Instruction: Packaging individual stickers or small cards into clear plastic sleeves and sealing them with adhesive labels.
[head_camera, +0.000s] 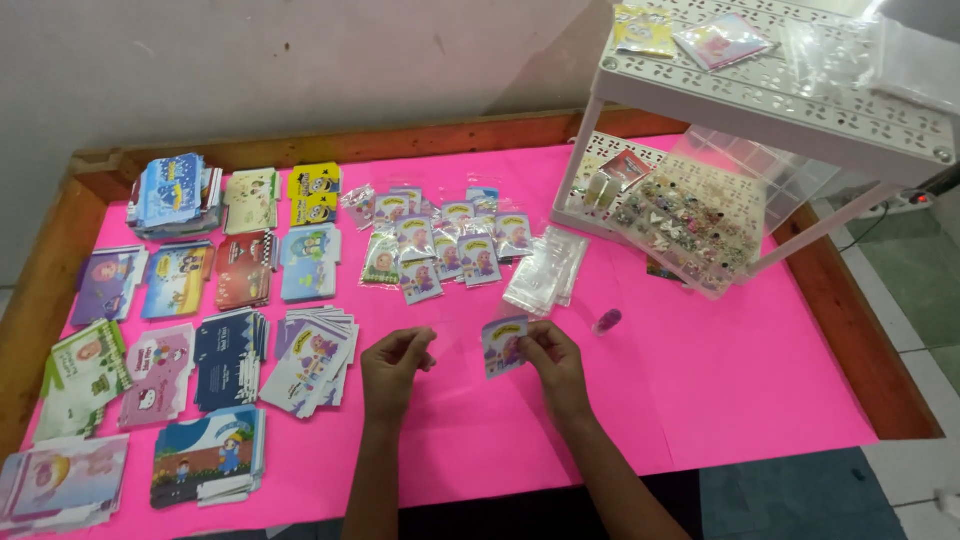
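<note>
I hold a small picture card in my right hand, fingertips pinched on its right edge, so it stands tilted just above the pink table cover. My left hand is just left of the card, fingers curled together at what seems to be a clear sleeve reaching toward the card; the film is too faint for me to tell if I truly grip it.

Taking the card as my mark: just beyond it to the right lies a stack of empty clear bags, and near its right side a small purple piece rests on the cover. Beyond it, farther up the table, lies a spread of bagged cards. To its left sits a fanned pile of purple cards, and farther left rows of coloured card stacks run to the table's wooden rim. Well off to its upper right stands a white perforated rack, with a clear compartment box of small trinkets leaning under it.
</note>
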